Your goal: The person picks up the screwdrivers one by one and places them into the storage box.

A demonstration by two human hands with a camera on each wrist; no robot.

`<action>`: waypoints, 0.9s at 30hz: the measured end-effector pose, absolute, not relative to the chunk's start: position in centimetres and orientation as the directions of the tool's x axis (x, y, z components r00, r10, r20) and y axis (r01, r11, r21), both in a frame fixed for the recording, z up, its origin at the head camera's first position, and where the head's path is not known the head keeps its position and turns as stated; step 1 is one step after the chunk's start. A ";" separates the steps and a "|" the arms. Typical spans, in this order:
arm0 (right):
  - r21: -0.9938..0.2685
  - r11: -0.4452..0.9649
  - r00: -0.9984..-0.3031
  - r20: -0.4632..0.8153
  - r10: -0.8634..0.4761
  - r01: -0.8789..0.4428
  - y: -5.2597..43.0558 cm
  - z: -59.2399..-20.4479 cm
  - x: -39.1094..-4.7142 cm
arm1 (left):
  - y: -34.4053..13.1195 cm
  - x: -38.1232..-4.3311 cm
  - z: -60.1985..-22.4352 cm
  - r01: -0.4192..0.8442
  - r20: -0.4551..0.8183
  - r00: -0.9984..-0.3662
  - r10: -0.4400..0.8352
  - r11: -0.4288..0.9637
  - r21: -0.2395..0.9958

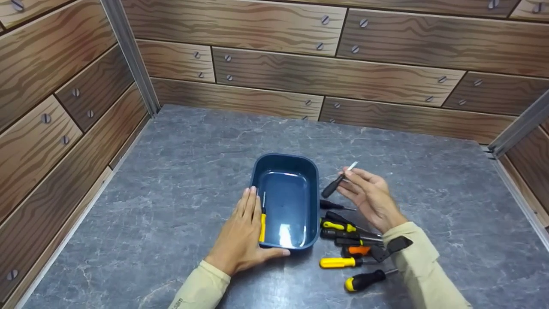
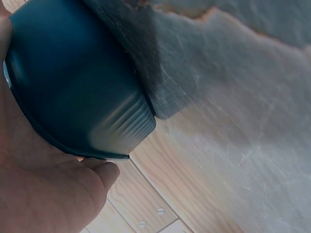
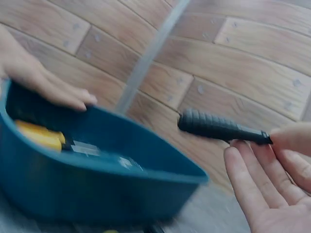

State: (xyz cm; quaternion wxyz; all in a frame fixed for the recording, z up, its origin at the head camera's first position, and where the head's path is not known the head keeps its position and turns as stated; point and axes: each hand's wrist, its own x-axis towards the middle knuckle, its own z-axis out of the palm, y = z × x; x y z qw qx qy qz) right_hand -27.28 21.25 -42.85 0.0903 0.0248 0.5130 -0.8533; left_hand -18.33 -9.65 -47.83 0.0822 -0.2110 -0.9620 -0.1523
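Note:
A dark blue plastic bin (image 1: 315,180) stands on the table. My left hand (image 1: 240,227) rests against its left side, fingers straight along the rim and thumb stretched along the near edge. Inside, against the left wall, lies a screwdriver with a yellow handle (image 1: 262,227), partly hidden by my fingers. To the right of the bin and above the table, my right hand (image 1: 369,195) pinches a small screwdriver (image 3: 214,125) by its shaft, between thumb and fingertips. Its black ribbed handle (image 1: 332,187) points toward the bin, and the pale shaft sticks up past the fingers.
Several screwdrivers lie right of the bin, among them one with a yellow handle (image 1: 337,262), one with an orange band (image 1: 358,250) and a black-and-yellow one (image 1: 364,280). Wood-patterned walls (image 1: 274,64) stand behind and beside the grey marbled table (image 1: 193,150).

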 end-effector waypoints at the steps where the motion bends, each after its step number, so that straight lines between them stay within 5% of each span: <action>1: -0.871 -0.457 -0.982 -0.129 -0.138 0.179 20.6 -42.7 -27.3 | -9.7 -18.3 -47.8 0.435 0.229 -0.895 0.383 0.865 0.252; 9: -0.921 -0.357 -0.975 -0.086 -0.203 0.156 15.1 -42.7 -27.2 | -9.7 -18.4 -47.8 0.429 0.212 -0.899 0.382 0.864 0.263; 18: -0.991 0.041 -0.955 -0.133 -0.267 0.127 10.2 -44.5 -27.3 | -9.6 -18.4 -47.8 0.424 0.191 -0.903 0.384 0.867 0.262; 27: -0.915 0.379 -0.936 -0.244 -0.252 0.137 7.7 -45.3 -26.8 | -9.8 -18.4 -47.9 0.446 0.230 -0.888 0.397 0.867 0.223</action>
